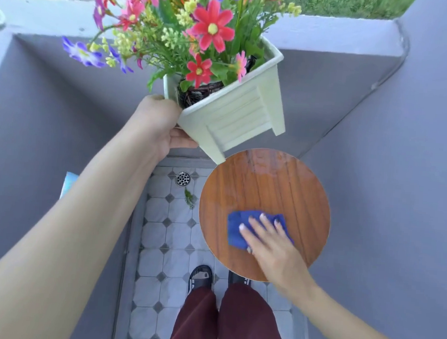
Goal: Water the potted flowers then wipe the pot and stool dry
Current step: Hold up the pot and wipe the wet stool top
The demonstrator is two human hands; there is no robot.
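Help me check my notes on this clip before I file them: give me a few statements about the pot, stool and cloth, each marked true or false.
1. The left hand holds the flower pot up off the stool. True.
2. The pot is upright. False: it is tilted.
3. The right hand presses a blue cloth flat on the stool top. True.
4. The cloth lies at the stool's far edge. False: it lies on the nearer half.
5. The stool top is square. False: it is round.
6. A floor drain shows in the tiles left of the stool. True.
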